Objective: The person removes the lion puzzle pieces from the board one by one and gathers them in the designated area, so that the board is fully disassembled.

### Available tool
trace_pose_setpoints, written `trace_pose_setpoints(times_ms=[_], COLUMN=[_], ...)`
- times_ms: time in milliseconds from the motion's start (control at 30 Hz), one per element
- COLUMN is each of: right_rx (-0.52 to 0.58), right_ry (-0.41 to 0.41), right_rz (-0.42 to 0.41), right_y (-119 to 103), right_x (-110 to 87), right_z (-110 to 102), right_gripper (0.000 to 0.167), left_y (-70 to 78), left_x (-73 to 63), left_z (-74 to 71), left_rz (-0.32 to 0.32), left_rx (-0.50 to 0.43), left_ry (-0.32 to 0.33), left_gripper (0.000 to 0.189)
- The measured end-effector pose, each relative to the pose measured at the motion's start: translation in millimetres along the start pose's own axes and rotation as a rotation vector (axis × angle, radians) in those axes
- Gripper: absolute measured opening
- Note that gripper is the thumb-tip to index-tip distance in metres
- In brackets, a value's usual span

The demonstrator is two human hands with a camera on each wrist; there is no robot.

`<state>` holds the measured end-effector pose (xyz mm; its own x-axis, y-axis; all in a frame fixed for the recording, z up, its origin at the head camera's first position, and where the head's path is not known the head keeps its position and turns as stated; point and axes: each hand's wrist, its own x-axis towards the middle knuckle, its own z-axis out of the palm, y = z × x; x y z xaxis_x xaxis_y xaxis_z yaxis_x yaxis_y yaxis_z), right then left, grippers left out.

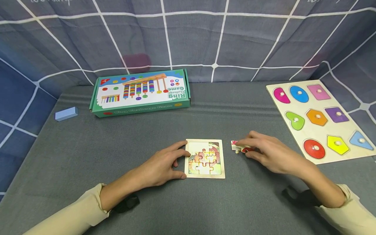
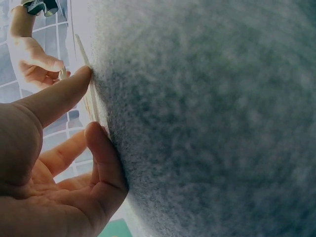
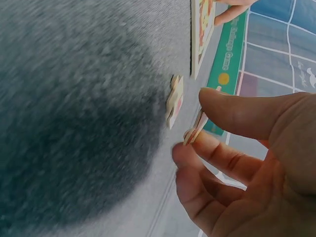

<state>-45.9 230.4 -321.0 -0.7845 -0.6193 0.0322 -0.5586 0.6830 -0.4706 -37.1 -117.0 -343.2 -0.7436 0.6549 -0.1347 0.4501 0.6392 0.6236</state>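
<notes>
My left hand (image 1: 167,163) rests at the left side of a small wooden jigsaw puzzle tray (image 1: 204,176), thumb by its lower left corner and fingertips at the upper left rim. Several joined pieces fill the tray's lower and right parts, while bare wood shows at its upper left. To the right of the tray, my right hand (image 1: 271,155) pinches a puzzle piece (image 3: 197,126) between thumb and fingers, seen edge-on in the right wrist view. Another puzzle piece (image 3: 175,101) lies on the table by those fingertips, partly hidden by the hand in the head view.
A green ring game box (image 1: 141,93) lies at the back left, with a blue block (image 1: 66,114) beside it. At the right is a wooden shape board (image 1: 296,140) with colored knobbed pieces. Behind hangs a grey-blue cloth (image 1: 191,39) with white lines.
</notes>
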Motion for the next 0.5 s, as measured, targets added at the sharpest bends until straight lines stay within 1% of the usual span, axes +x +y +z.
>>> trace_pose_setpoints(times_ms=[200, 333, 500], right_rx=[-0.042, -0.068, -0.094], right_ry=[0.003, 0.009, 0.016], right_rz=[0.028, 0.053, 0.065], right_y=[7.2, 12.6, 17.6], right_x=[-6.5, -8.5, -9.4], right_z=[-1.5, -1.4, 0.0], right_gripper=[0.042, 0.042, 0.042], left_y=[0.2, 0.3, 0.3], left_x=[0.4, 0.5, 0.2], left_z=[-0.3, -0.4, -0.2], left_rz=[0.002, 0.001, -0.002], left_rx=[-0.003, -0.003, -0.007], left_ry=[0.004, 0.003, -0.001], left_gripper=[0.057, 0.057, 0.057])
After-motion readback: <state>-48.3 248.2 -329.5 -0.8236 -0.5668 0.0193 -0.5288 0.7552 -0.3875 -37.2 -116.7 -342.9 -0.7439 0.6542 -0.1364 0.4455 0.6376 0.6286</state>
